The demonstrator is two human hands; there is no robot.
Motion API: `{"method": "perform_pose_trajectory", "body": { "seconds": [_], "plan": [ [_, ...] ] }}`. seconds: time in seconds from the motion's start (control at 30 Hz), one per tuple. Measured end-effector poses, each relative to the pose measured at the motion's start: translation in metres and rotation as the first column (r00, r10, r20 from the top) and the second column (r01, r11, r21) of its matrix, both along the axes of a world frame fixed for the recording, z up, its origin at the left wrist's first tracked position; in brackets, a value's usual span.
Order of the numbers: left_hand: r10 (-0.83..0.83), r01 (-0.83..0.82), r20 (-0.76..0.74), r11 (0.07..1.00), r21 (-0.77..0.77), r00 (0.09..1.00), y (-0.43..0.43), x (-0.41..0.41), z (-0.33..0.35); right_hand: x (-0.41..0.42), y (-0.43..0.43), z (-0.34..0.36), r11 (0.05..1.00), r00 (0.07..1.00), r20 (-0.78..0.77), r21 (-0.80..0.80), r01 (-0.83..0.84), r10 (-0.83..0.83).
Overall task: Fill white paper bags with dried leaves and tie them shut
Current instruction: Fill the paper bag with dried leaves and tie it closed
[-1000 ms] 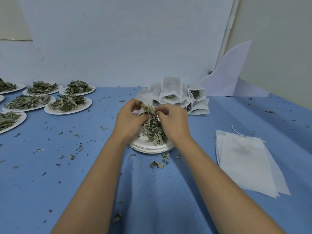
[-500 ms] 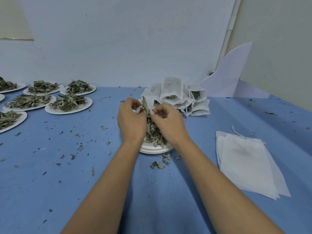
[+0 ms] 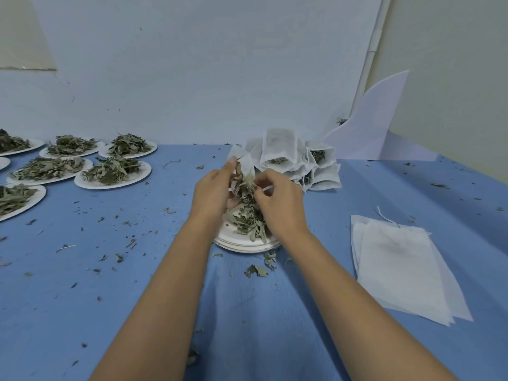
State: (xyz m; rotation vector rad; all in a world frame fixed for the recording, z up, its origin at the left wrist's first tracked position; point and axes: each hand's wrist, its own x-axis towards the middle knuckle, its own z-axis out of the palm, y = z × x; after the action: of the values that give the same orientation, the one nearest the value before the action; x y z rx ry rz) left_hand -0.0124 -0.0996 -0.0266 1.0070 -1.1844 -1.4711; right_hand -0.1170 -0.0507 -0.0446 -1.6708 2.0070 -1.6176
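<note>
No legible text or labels anywhere.

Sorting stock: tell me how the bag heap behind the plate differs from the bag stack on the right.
The bag heap is bulging, leaves showing at open mouths; the bag stack lies flat, seemingly empty. The heap is piled near the wall; the stack lies farther from it. Both are white.

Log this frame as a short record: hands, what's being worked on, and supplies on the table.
left hand: grips a white bag above the plate
right hand: pinches leaves at the bag
filled bags: piled behind the plate
empty bags: flat stack, right side of table
other plates: heaped with leaves, far left
stage: filling; bag not yet tied
</note>
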Motion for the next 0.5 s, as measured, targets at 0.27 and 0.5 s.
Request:
{"method": "perform_pose_trajectory", "body": {
  "seconds": [0.27, 0.5],
  "plan": [
    [-0.085, 0.084, -0.005, 0.994, -0.066, 0.996, 0.0035, 0.0041, -0.0034, -0.0031, -0.0025, -0.0003, 1.0, 0.994, 0.112, -0.001, 0.016, -0.016],
    [0.081, -0.008, 0.237, 0.956, -0.292, 0.968, -0.0029, 0.0031, -0.0111, 0.0007, -0.0024, 0.0008, 1.0, 0.992, 0.126, -0.013, 0.001, 0.001]
  ]
}}
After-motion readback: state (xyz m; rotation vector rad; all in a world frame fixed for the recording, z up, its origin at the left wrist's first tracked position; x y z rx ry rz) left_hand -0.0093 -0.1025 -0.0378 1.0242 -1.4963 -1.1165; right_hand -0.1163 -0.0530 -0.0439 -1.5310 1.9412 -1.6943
